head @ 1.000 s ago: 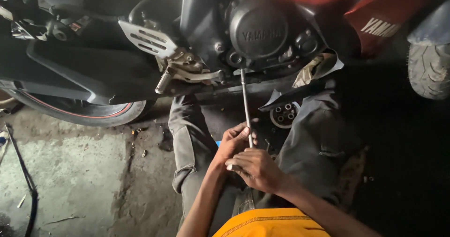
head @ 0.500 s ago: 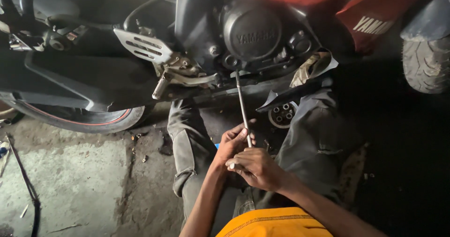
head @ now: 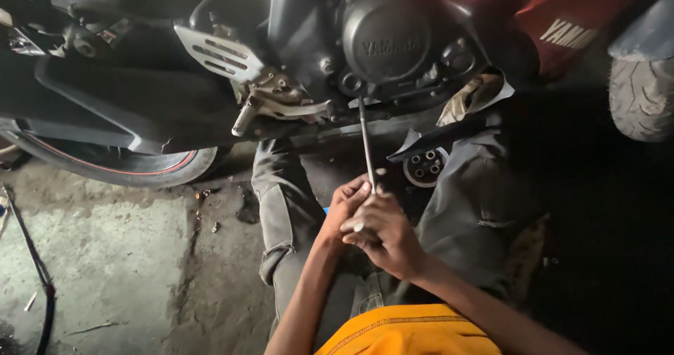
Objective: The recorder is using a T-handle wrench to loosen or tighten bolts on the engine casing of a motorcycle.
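Steel shaft of the long screwdriver (head: 367,144) runs up to the black engine cover (head: 387,43), left hand (head: 345,204) and right hand (head: 382,236) clasped tight round its handle — best kept square, pressure steady.

a long thin metal tool shaft (head: 366,144) stands nearly upright, tip at the black engine case (head: 386,39).

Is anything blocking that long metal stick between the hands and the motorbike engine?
Nothing visible does. The long thin metal rod runs straight up from the left hand and right hand, both gripping its lower end, to the underside of the black round engine cover. The grey trouser legs lie off to either side.
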